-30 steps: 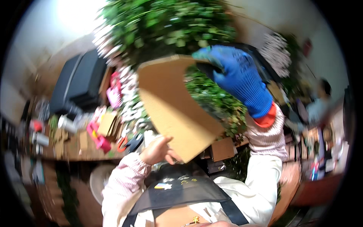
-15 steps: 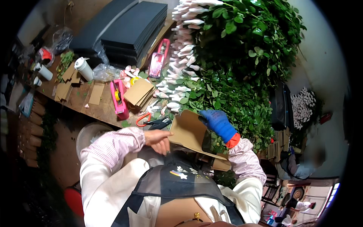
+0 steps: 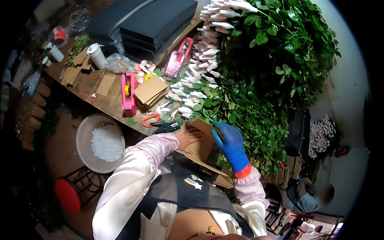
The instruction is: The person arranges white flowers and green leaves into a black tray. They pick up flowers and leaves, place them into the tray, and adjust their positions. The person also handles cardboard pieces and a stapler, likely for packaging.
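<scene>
I see the flat brown cardboard sheet (image 3: 200, 146) gripped by both hands, tilted, just over the bench (image 3: 108, 102) edge: bare left hand (image 3: 189, 138) w/ fingers on its face, blue-gloved right hand (image 3: 229, 145) clamping top edge, green leafy stems (image 3: 256, 100) just behind.

One view only, head-worn fisheye, sitting on the person's head and looking steeply down over the chest and apron. It is facing the worktop (image 3: 102, 102) edge ahead, which is running diagonally from upper left toward centre. The hands (image 3: 212, 140) are lying close under the lens, near frame centre, forearms entering from below. Straight edges are bending toward the dark circular rim. The floor is showing at lower left, the foliage mass (image 3: 272, 72) filling upper right. No second view sharing anything.
</scene>
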Demonstrator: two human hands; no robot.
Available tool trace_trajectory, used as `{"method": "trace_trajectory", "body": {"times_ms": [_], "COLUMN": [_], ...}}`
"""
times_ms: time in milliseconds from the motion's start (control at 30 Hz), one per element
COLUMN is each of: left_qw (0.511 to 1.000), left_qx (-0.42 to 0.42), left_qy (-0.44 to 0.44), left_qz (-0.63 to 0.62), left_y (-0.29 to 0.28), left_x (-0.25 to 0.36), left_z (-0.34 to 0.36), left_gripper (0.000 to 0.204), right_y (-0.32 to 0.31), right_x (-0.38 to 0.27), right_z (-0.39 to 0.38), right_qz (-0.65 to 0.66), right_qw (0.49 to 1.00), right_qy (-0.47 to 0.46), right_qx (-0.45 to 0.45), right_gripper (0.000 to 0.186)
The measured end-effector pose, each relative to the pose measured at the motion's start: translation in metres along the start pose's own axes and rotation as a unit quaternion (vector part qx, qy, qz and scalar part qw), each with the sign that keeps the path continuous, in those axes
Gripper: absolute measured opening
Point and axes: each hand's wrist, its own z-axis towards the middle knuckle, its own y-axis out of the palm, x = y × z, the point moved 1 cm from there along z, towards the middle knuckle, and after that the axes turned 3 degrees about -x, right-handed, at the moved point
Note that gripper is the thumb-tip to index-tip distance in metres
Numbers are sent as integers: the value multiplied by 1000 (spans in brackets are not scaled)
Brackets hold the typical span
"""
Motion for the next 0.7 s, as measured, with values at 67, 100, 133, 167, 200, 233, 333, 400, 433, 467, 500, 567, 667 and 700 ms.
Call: {"method": "trace_trajectory", "body": {"times_ms": [67,100,133,167,200,233,333,400,433,467,500,567,667,700], "left_qw": [997,998,998,998,999,999,999,999,999,999,999,997,956,857], "left_qx": [-23,-10,4,17,19,21,24,26,31,24,1,-40,-51,-18], "left_qy": [-40,-38,-32,-26,-8,-7,-12,-10,-12,-28,-35,-52,-99,-156], "left_qz": [56,57,58,57,44,33,21,30,36,31,36,40,-270,-492], "left_y": [-3,-2,-1,0,4,4,-1,-2,-2,0,-4,-10,11,13], "left_x": [3,3,4,2,1,2,-1,0,-1,2,2,6,-5,-4], "left_z": [-5,-6,-4,-3,2,5,1,-1,-1,-3,-3,-4,4,11], "left_gripper": [106,106,106,107,106,106,105,103,103,101,100,98,77,74], "right_y": [-24,-20,-8,7,29,53,88,82,71,57,44,30,62,81], "right_x": [-19,-16,-8,3,18,39,63,70,62,47,28,-3,-18,-27], "right_z": [-9,-11,-14,-14,-13,-12,-3,-8,-3,-9,-12,-22,-47,-57], "right_qz": [125,58,-12,-81,-121,-131,-125,-75,-52,-9,15,60,95,71], "right_qw": [984,994,999,997,992,991,986,994,997,996,997,994,958,954], "right_qy": [69,49,32,15,-3,32,93,58,37,64,28,-44,-5,38], "right_qx": [-103,-73,-42,-12,43,11,-66,-54,-47,-62,-67,-83,-271,-287], "right_gripper": [46,47,49,50,48,46,37,39,39,57,65,80,85,78]}}
